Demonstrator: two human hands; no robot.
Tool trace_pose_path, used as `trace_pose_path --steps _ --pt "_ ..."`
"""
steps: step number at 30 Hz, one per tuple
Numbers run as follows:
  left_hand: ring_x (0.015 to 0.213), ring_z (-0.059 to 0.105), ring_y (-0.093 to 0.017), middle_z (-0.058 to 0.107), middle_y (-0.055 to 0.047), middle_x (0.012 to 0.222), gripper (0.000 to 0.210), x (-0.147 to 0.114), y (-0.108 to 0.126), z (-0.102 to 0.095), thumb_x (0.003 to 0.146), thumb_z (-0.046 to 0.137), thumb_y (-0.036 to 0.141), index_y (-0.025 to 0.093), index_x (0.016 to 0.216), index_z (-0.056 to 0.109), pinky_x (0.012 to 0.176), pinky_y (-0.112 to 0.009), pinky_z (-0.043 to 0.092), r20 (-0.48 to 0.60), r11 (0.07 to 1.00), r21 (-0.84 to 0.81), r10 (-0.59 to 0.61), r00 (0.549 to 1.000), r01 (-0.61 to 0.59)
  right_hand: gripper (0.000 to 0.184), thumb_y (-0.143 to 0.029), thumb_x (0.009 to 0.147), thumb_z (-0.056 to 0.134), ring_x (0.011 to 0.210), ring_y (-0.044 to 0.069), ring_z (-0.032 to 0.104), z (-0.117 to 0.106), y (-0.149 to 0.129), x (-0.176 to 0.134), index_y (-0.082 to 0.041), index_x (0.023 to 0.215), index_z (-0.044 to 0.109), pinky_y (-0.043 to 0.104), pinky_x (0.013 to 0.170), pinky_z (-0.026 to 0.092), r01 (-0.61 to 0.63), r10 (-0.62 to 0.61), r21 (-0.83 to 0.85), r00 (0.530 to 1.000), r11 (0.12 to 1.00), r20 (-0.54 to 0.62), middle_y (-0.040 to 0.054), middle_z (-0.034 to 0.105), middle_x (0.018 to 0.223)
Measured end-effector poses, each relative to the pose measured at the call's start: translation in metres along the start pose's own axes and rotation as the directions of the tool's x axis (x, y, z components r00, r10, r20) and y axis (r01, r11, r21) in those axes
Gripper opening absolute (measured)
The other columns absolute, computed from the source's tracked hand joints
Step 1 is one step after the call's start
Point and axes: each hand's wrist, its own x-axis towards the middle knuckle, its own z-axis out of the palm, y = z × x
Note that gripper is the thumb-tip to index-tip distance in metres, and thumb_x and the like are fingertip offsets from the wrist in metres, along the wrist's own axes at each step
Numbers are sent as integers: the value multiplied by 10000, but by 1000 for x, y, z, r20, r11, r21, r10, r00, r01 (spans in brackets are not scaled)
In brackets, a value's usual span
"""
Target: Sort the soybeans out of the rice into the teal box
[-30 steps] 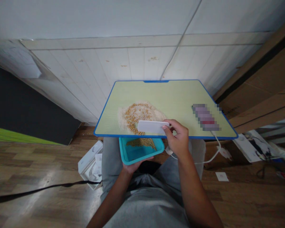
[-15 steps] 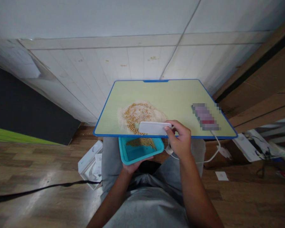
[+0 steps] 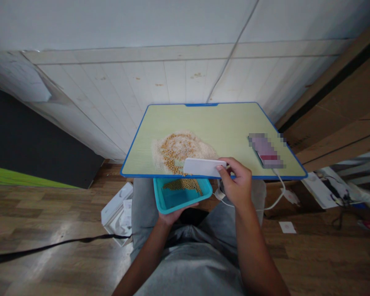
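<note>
My right hand pinches one end of a flat white rectangular piece, held over the front edge of the yellow-green table. Left of the piece lies a heap of pale rice-like grains mixed with round yellow soybeans. Below that edge, my left hand supports a turquoise plastic tray from underneath; most of its fingers are hidden. Inside the tray, soybeans are gathered toward the back.
A phone-like device, blurred out, lies on the table's right with a white cable running off the front edge. Brown cardboard stands at the right. An open white box sits on the floor at the left.
My right hand has moved slightly to the right with the white piece, uncovering a little more of the soybeans near the edge. The tray and my left hand stay in place.
</note>
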Motion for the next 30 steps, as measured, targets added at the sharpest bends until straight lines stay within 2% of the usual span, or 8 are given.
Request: trace_pose_path --steps 6,10,13,16,19,22,25,30 --pt "1808 641 -572 873 -139 1741 657 3 1 -3 1137 677 883 420 1543 906 1432 -923 536 -15 1000 11 11 1000 -11 273 -526 1123 813 707 239 694 -4 -4 -3 -284 1044 913 355 654 587 -22 22 -22 1000 1000 6 42 871 891" --pt "1805 644 -571 894 -135 1707 669 7 0 -9 1196 567 869 416 1547 912 1449 -949 493 21 1000 -17 -6 1000 6 215 -461 1098 816 695 232 689 -5 -6 -5 -282 1026 910 348 646 577 -20 20 -10 1000 1000 2 36 872 886" --pt "1779 677 -558 888 -132 1720 675 6 0 -7 1231 499 850 404 1518 917 1427 -958 515 -10 1000 -13 -4 1000 3 196 -440 1091 813 684 230 680 -5 -6 -5 -284 1025 911 344 636 567 -23 23 -7 1000 1000 1 31 868 879" --pt "1760 695 -561 898 -155 1696 666 3 0 -3 1214 545 847 397 1544 908 1413 -966 529 -41 1000 -21 0 999 -1 218 -465 1103 811 684 232 671 -4 -7 -5 -287 1024 909 348 641 571 -30 30 -16 1000 999 0 28 857 867" --pt "1781 672 -561 922 -154 1648 650 3 0 -3 1185 598 854 422 1562 902 1436 -940 520 -10 999 -35 -15 1000 15 241 -487 1117 812 680 232 664 -2 -8 -6 -285 1030 909 348 638 568 -17 18 -9 1000 1000 11 28 848 858" --pt "1802 641 -585 938 -142 1624 628 4 -1 -5 1149 645 875 424 1478 931 1439 -926 518 30 1000 -17 -14 999 14 263 -506 1131 807 671 231 657 -1 -8 -8 -285 1038 913 347 628 561 -10 10 -25 1000 1000 19 31 840 852" --pt "1790 639 -626 931 -146 1644 661 5 -1 -7 1121 644 919 391 1368 954 1412 -938 530 33 999 32 8 999 -9 252 -499 1134 806 666 230 656 1 -6 -9 -289 1041 909 348 628 558 -19 17 -49 999 999 -32 28 838 853" --pt "1783 653 -613 876 -140 1747 725 7 -1 -6 1176 475 916 381 1314 944 1379 -912 577 26 998 63 9 1000 -11 248 -500 1151 799 692 237 686 6 -6 -9 -290 1077 909 353 647 582 -15 12 -41 998 999 -65 31 857 896"
